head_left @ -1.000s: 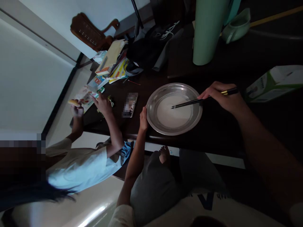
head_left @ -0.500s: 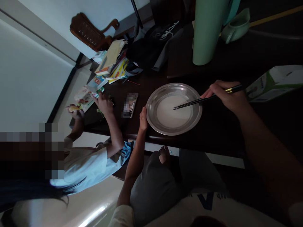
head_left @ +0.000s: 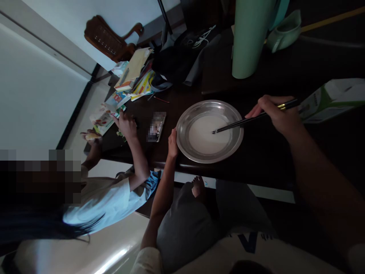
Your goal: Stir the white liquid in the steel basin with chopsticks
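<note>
The right hand (head_left: pixel 281 116) is closed around a pair of dark chopsticks (head_left: pixel 251 120), wrist raised, tips dipped into the pale batter (head_left: pixel 207 135) in the steel pan (head_left: pixel 185 114). The batter looks smooth and evenly spread, so the mixing seems well along. The left hand (head_left: pixel 172 144), arm stretched forward, grips the pan's rim by the bench's (head_left: pixel 256 160) near edge.

one metal pan (head_left: pixel 182 142), two chopsticks (head_left: pixel 242 122)
</note>
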Action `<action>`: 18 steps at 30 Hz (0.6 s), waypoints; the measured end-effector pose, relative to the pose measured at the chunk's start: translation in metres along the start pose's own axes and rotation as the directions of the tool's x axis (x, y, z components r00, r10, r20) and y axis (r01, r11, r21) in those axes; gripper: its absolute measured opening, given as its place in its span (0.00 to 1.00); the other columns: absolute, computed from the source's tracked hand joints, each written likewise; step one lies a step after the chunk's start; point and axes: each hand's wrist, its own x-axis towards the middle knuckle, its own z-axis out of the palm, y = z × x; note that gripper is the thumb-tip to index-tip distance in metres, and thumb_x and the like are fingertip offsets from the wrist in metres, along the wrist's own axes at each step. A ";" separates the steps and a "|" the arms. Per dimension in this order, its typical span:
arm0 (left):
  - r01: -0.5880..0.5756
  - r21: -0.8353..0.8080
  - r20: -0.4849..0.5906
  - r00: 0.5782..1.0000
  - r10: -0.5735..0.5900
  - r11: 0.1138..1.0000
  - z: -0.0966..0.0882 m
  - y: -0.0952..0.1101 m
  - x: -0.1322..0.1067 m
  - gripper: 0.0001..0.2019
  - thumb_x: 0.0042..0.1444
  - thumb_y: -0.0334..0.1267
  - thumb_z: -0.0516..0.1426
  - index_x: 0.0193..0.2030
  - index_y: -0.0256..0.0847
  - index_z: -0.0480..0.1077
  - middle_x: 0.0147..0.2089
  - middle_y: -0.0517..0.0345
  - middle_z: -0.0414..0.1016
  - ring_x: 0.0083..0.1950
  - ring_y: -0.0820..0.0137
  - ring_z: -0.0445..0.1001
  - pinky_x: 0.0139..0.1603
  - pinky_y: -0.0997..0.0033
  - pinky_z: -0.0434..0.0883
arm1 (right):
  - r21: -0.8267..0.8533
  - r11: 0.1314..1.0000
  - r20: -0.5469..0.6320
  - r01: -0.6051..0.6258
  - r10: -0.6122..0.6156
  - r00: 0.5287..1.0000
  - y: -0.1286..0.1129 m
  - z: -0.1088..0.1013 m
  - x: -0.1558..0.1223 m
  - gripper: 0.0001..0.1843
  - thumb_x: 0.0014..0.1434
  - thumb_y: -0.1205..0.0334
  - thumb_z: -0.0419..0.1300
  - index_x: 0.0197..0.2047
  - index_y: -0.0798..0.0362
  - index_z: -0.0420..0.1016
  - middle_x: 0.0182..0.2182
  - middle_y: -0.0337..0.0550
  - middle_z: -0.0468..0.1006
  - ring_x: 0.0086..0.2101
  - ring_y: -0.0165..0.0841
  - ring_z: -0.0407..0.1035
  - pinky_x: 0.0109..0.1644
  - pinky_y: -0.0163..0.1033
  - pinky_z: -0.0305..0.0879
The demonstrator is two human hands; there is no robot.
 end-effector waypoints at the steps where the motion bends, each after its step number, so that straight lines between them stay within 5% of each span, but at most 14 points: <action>1: 0.002 0.000 0.001 1.000 -0.002 1.000 0.000 0.000 0.000 0.36 0.58 0.69 0.46 0.51 0.39 0.76 0.52 0.50 0.80 0.59 0.57 0.74 0.62 0.57 0.68 | 0.024 1.000 0.006 -0.001 0.001 1.000 -0.001 0.000 0.000 0.22 0.64 0.53 0.57 0.19 0.50 0.75 0.22 0.42 0.80 0.28 0.34 0.75 0.42 0.43 0.70; 7: 0.004 0.014 -0.003 1.000 -0.004 1.000 0.003 0.006 0.000 0.35 0.59 0.67 0.47 0.51 0.38 0.77 0.52 0.49 0.80 0.60 0.56 0.73 0.64 0.56 0.67 | -0.020 1.000 0.181 -0.011 0.015 0.983 -0.006 0.002 -0.002 0.16 0.61 0.57 0.60 0.23 0.49 0.77 0.29 0.41 0.83 0.34 0.35 0.77 0.46 0.43 0.70; 13: 0.000 -0.005 0.004 1.000 0.000 1.000 0.004 0.007 0.000 0.36 0.59 0.67 0.46 0.52 0.37 0.76 0.52 0.49 0.80 0.59 0.56 0.74 0.63 0.57 0.68 | 0.049 0.999 0.041 -0.011 0.009 0.999 -0.004 -0.005 0.001 0.20 0.64 0.57 0.57 0.21 0.51 0.76 0.25 0.42 0.81 0.29 0.33 0.76 0.42 0.42 0.69; 18: -0.009 0.004 0.001 1.000 0.009 1.000 0.003 0.008 0.001 0.36 0.58 0.68 0.46 0.53 0.38 0.76 0.53 0.49 0.80 0.60 0.57 0.73 0.64 0.58 0.66 | 0.063 0.998 0.136 -0.021 0.013 0.991 -0.008 0.000 0.000 0.19 0.63 0.60 0.57 0.20 0.50 0.75 0.24 0.40 0.81 0.30 0.33 0.76 0.42 0.42 0.69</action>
